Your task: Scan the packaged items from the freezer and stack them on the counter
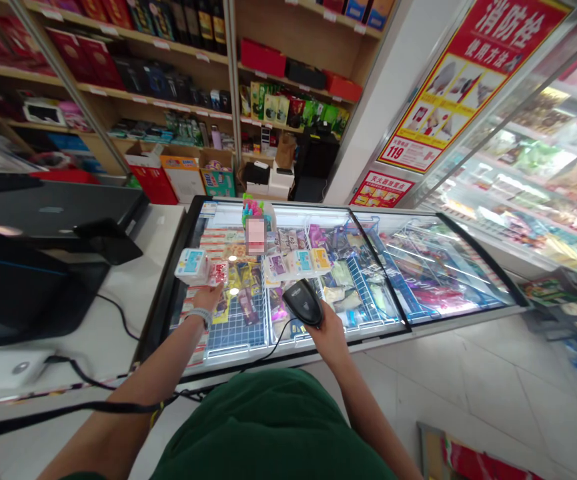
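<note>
Your two bare hands work over the glass top of a chest freezer [403, 323], beside a pale table [161, 233] on your left. Your right hand [329, 333] is closed around a black handheld scanner [302, 301], its broad head angled up and toward the left above the glass, with a thin black cable [281, 340] trailing from it. Your left hand [209, 297], below a pale wristband [199, 315], has its fingers bent at the near edge of a red-and-white pack [217, 272], touching it; how tightly they close on it, you cannot tell from this view. A white pack with a blue label [191, 264] lies just beside, to the left of the red-and-white one. Well apart, beyond the scanner, packs with purple, blue and orange labels [302, 261] stand side by side in a row on the glass. Behind them, toward the freezer's far edge, is a bright multicolored bunch [253, 210]. Wrapped goods [248, 297] show through the glass below your hands.
</note>
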### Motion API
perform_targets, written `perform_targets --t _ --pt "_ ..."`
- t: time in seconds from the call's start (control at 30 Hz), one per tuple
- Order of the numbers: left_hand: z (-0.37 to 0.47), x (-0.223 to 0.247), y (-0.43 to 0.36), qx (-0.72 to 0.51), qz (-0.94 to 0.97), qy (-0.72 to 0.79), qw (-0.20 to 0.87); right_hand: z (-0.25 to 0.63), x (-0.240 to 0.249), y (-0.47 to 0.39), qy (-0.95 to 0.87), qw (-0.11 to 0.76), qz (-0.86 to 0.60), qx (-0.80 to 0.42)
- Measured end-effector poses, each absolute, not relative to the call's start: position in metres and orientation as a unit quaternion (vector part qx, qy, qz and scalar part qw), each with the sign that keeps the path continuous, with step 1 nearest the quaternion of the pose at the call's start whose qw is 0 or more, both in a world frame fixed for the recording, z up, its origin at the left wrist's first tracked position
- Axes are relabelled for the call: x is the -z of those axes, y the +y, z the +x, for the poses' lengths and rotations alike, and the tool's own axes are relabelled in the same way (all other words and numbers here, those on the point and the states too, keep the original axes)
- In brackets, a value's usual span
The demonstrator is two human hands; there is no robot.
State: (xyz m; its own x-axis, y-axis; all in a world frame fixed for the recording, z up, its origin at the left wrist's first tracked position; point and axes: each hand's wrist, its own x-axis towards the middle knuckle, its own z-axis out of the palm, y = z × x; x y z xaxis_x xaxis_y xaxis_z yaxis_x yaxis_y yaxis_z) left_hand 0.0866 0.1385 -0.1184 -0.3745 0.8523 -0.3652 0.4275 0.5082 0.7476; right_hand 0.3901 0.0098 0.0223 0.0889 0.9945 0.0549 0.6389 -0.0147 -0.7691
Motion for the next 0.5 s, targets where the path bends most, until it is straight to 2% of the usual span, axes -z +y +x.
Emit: perform_targets --t 0.27,0.5 --pt "0.175 0.093 0.153 -0.272 0.492 0.739 0.371 0.394 -0.02 0.006 -0.599 0.323 -0.69 -0.245" --pt "0.218 0.094 0.173 -0.277 0.446 0.709 0.47 0.398 -0.022 0.005 -0.586 0.325 -0.705 -0.234"
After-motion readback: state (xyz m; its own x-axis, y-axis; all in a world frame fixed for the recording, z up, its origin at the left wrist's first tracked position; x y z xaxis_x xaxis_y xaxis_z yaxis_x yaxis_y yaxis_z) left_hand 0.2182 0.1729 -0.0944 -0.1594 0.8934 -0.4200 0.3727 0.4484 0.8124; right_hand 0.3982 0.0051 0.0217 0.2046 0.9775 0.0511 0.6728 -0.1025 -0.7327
